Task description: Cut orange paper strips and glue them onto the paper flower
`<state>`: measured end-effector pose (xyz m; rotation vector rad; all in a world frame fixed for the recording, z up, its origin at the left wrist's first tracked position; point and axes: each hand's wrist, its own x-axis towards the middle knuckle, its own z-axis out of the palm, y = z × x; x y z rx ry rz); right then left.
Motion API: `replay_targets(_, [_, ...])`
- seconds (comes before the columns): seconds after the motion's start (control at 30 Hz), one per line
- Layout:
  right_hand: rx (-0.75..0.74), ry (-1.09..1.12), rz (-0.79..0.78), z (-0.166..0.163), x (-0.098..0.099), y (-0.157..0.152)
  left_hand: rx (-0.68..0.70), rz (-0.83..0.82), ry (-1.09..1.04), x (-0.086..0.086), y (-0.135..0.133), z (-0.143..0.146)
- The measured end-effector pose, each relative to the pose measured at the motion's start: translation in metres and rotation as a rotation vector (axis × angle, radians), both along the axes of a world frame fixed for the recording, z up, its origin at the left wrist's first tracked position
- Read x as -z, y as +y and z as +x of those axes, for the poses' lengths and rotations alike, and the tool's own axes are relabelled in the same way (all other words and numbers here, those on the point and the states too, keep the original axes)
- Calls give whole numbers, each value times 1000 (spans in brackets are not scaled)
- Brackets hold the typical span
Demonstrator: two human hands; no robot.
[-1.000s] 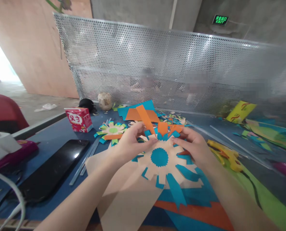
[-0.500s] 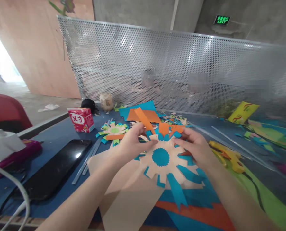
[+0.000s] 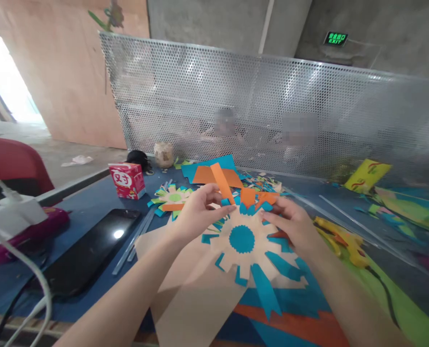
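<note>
A layered paper flower (image 3: 226,243), cream with a round blue centre (image 3: 241,239) and blue and orange petals, is between my hands, its face toward me. At its upper left edge, my left hand (image 3: 199,208) pinches with thumb and fingers around the base of an upright orange paper strip (image 3: 220,179). On the upper right edge my right hand (image 3: 290,219) grips the flower beside its orange petals, thumb in front and fingers behind. A blue notched strip (image 3: 264,289) hangs from the lower side. Cream paper (image 3: 189,299) lies underneath.
At left are a black phone (image 3: 91,250), clear glue sticks (image 3: 135,241), a red box (image 3: 127,180) and a smaller paper flower (image 3: 171,196). A yellow glue gun (image 3: 354,246) lies at right on green paper. Behind stands a perforated metal screen (image 3: 200,86), with paper scraps before it.
The whole view has shifted slightly down and right. Both hands keep their places on the flower, and the left thumb has slid a little toward the orange strip's base.
</note>
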<state>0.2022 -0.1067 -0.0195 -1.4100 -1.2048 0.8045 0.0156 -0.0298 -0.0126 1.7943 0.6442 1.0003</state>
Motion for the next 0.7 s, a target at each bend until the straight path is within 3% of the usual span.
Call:
replay_targets(0.5, [-13,15,-31,-4,-6,-3,16,-52,-57,1,3,0])
replay_targets(0.7, [-51,108,29,4,-1,1,-72,24,-224,-2,5,-4])
